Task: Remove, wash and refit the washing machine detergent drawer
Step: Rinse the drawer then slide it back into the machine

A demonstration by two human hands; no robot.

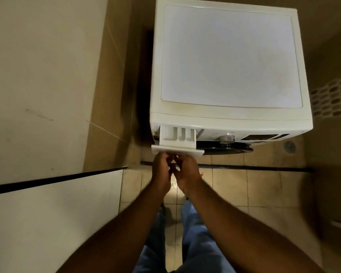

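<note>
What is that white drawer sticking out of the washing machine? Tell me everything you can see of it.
The detergent drawer looks like white plastic and sits partly pulled out of its slot at the front left corner of the washing machine, left of the silver dial. Its open top shows compartments split by upright dividers, which look empty. A flat front panel forms its near edge. The left hand and the right hand both meet that panel from below, fingers at its underside.

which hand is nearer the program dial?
Right. The right hand is at the drawer front, below-left of the program dial; the left hand sits further left, also at the drawer front.
</note>
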